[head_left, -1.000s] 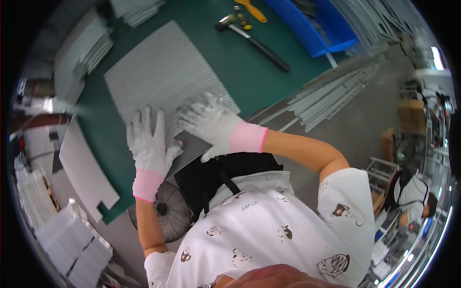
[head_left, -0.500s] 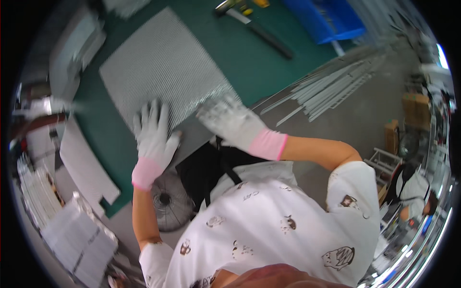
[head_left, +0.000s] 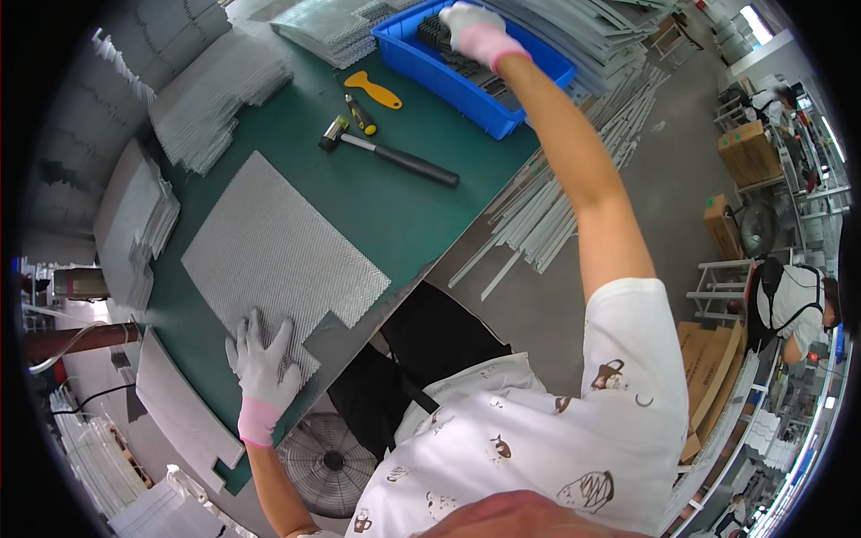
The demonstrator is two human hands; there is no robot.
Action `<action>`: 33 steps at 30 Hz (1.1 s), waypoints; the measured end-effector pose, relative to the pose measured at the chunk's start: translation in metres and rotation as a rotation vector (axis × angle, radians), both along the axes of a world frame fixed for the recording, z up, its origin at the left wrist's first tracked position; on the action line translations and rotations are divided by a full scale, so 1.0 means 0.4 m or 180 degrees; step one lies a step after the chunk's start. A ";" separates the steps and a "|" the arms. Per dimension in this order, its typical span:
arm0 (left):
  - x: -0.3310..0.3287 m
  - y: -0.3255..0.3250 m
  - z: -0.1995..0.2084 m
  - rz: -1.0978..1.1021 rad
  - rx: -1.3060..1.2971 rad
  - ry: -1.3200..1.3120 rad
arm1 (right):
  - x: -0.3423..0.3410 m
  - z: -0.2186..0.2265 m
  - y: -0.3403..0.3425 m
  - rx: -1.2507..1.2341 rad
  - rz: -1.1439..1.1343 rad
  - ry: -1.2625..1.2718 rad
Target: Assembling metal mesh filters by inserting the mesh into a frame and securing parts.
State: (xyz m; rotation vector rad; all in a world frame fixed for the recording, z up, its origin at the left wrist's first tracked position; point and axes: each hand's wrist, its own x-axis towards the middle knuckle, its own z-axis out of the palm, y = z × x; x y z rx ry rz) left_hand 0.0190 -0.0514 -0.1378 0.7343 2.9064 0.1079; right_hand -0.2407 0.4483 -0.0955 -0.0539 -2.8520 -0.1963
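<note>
The left hand (head_left: 261,366), in a white glove with a pink cuff, lies flat with its fingers (head_left: 254,328) spread open on the near corner of a grey mesh sheet (head_left: 278,260), pressing it onto the green table (head_left: 395,211); it grips nothing. The sheet sits at about eight o'clock in the view, its near edge at the table's rim and a notch cut out of it just right of the hand. The right hand (head_left: 473,27), gloved the same way, is stretched far out to twelve o'clock and reaches into a blue plastic bin (head_left: 502,85) holding dark parts (head_left: 466,65); whether its fingers are closed on anything cannot be told from here. At eleven o'clock from the sheet, well apart from it, lie a mallet with a black handle (head_left: 395,154), a small yellow-and-black tool (head_left: 360,114) and a yellow scraper-like piece (head_left: 374,89). Stacks of mesh sheets (head_left: 211,99) sit at ten o'clock. Long pale strips (head_left: 538,224) lie on the floor at two o'clock, and a round fan (head_left: 327,462) stands below the table's edge at six o'clock.
</note>
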 end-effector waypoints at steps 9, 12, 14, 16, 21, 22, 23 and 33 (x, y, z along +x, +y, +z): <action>0.024 -0.037 -0.025 0.0300 0.0312 0.0122 | -0.110 -0.076 0.082 0.0390 0.0334 -0.0601; 0.035 -0.038 -0.024 0.0415 0.0373 0.0120 | -0.062 -0.018 0.075 -0.0268 0.0409 -0.0074; -0.020 0.009 -0.019 0.0109 0.0578 0.0215 | -0.011 -0.041 0.333 -0.0668 0.0595 0.0918; 0.017 0.005 -0.022 0.0235 0.0508 0.0234 | 0.135 0.016 0.122 -0.2202 0.1176 0.0702; 0.139 0.097 -0.019 0.0579 0.0343 0.0221 | 0.542 -0.033 -0.194 -0.5475 0.2752 -0.1143; 0.140 0.112 -0.024 0.0523 0.0286 0.0361 | 0.611 -0.054 -0.226 -0.5252 0.2427 -0.0878; 0.159 0.113 -0.033 0.0566 0.0155 0.0492 | 0.675 -0.084 -0.292 -0.5590 0.1950 -0.0909; 0.363 0.237 -0.102 0.0581 0.2749 0.0628 | 0.918 -0.261 -0.500 -0.6777 0.0255 -0.1466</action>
